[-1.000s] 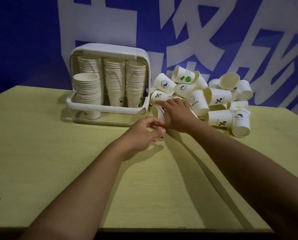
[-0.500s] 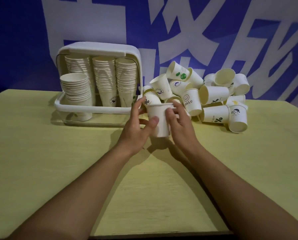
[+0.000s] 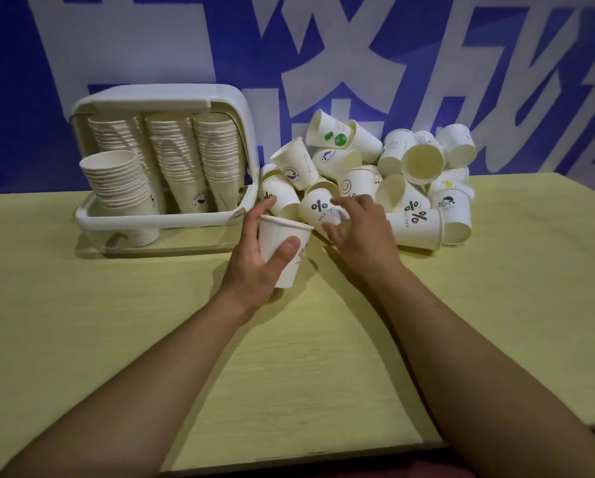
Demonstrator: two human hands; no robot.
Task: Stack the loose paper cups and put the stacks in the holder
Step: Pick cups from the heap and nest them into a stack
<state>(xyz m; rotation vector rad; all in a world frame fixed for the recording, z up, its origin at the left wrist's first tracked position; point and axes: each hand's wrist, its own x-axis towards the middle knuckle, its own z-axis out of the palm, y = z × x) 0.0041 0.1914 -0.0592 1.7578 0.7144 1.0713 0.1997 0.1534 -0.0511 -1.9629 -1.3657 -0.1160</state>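
My left hand (image 3: 254,260) grips an upright white paper cup (image 3: 282,251) just in front of the pile, thumb across its front. My right hand (image 3: 358,229) reaches over a lying cup printed "% NICE DAY" (image 3: 315,210), fingers spread and touching it. The pile of loose cups (image 3: 375,177) lies behind both hands, to the right of the holder. The white cup holder (image 3: 164,215) stands at the back left with several tall stacks (image 3: 182,157) inside and a shorter stack (image 3: 120,188) at its front left.
The yellow-green table (image 3: 116,322) spreads in front of me, its near edge at the bottom. A blue wall banner with large white characters (image 3: 323,46) hangs close behind the holder and the pile.
Both hands held one cup together half a second ago. Now the left hand alone keeps that cup, and the right hand has moved right and back to the pile.
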